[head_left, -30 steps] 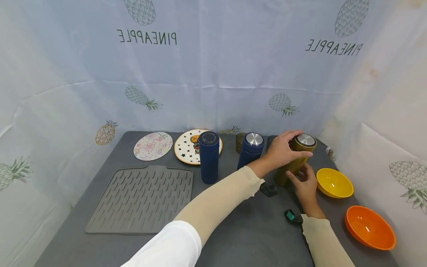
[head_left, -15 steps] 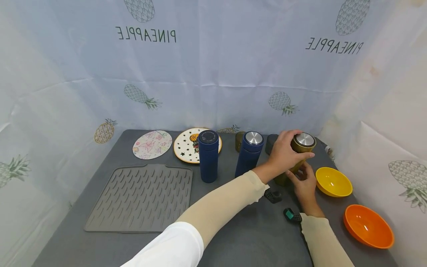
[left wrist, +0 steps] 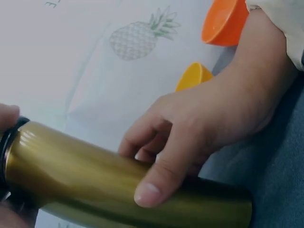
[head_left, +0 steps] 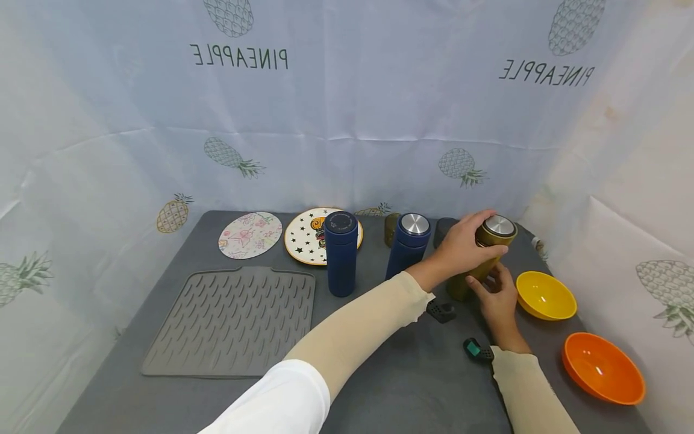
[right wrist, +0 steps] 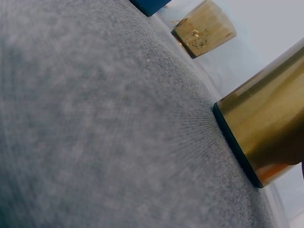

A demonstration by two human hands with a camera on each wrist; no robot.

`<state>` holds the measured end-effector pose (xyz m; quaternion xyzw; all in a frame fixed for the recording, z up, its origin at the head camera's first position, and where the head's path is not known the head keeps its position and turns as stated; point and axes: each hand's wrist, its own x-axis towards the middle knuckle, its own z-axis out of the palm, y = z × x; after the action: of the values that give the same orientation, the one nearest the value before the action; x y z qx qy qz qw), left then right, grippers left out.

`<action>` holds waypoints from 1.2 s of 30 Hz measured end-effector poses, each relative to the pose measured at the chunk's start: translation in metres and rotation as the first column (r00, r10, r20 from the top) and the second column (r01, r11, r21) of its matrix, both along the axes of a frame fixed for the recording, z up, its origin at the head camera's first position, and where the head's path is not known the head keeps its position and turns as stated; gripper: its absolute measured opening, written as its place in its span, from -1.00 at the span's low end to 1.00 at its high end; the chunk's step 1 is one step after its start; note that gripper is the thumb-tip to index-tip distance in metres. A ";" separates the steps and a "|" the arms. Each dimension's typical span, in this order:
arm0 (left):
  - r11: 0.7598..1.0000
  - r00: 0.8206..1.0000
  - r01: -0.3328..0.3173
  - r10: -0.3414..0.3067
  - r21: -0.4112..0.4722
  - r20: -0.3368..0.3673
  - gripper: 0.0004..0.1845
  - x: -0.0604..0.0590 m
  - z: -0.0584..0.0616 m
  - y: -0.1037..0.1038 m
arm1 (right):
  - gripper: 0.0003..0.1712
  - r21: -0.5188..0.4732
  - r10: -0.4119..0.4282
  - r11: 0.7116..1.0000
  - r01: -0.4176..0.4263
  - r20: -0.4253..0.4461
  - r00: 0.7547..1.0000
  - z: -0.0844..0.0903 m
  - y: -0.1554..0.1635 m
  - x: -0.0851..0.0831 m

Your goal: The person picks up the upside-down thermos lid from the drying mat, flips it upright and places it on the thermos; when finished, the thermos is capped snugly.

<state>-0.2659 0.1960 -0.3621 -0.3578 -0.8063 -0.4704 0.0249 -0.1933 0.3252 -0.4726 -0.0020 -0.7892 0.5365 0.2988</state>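
Note:
A gold vacuum flask point(head_left: 459, 289) stands at the right of the grey table, its silver-topped lid point(head_left: 500, 225) facing up. My left hand point(head_left: 463, 246) holds it round the lid end, fingers behind and thumb in front. Lower down, my right hand point(head_left: 497, 301) grips the body, with the thumb point(left wrist: 149, 192) lying along the gold side in the left wrist view. The right wrist view shows the flask's dark base edge point(right wrist: 237, 147) against the table. Two dark blue flasks stand to the left: one with a dark lid point(head_left: 341, 253), one with a silver-topped lid point(head_left: 409, 244).
A yellow bowl point(head_left: 546, 295) and an orange bowl point(head_left: 603, 367) lie right of my hands. A grey ribbed mat point(head_left: 230, 322) covers the left side. Behind are a floral oval plate point(head_left: 250, 235), a star-patterned plate point(head_left: 300, 238), an amber cup point(head_left: 391, 229) and a dark cup point(head_left: 443, 229).
My left wrist shifts slightly right, then partly back, while its fingers stay at the lid end. The right hand keeps its place on the gold flask.

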 end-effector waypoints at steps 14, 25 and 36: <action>0.963 1.000 0.029 -0.025 0.267 -0.016 -0.27 0.011 -0.024 -0.007 | -0.29 -0.001 0.000 1.000 0.000 0.014 1.000 -0.017 0.013 -0.006; 0.980 1.000 -0.017 0.020 0.199 -0.014 -0.34 0.021 -0.022 0.004 | -0.32 0.018 0.001 1.000 -0.001 -0.018 1.000 -0.003 0.008 0.005; 0.973 0.974 -0.154 0.121 0.169 0.193 -0.05 0.013 -0.011 0.020 | -0.35 0.035 -0.003 0.999 0.002 0.026 1.000 0.002 0.003 0.003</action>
<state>-0.2525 0.2164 -0.3728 -0.2526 -0.7816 -0.5701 0.0166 -0.1899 0.3279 -0.4706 -0.0047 -0.8024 0.5222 0.2890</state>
